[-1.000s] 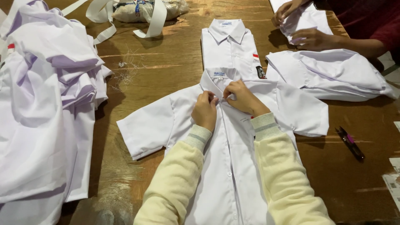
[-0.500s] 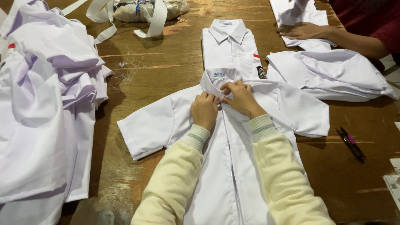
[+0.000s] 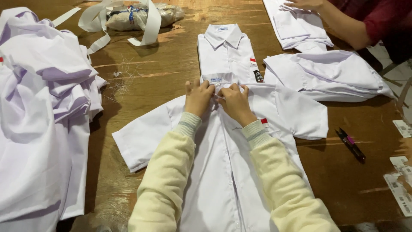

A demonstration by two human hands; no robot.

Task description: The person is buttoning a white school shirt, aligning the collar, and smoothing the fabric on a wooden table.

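A white short-sleeved shirt (image 3: 223, 172) lies spread face up on the wooden table (image 3: 167, 64), collar toward the far side. My left hand (image 3: 198, 96) and my right hand (image 3: 234, 102) both pinch the shirt front just below the collar, close together at the top of the button placket. Both arms wear pale yellow sleeves. A folded white shirt (image 3: 226, 51) with a small red badge lies just beyond the collar.
A large heap of white shirts (image 3: 38, 120) fills the left side. Folded shirts (image 3: 330, 73) lie at the right, where another person's hand (image 3: 307, 4) rests on a shirt. Small black thread snips (image 3: 351, 145) and paper tags (image 3: 401, 189) lie at the right; a bundle with white straps (image 3: 137, 17) sits far back.
My hands stayed at the collar, shifting slightly on the placket. The other person's hands moved farther back with the shirt they handle.
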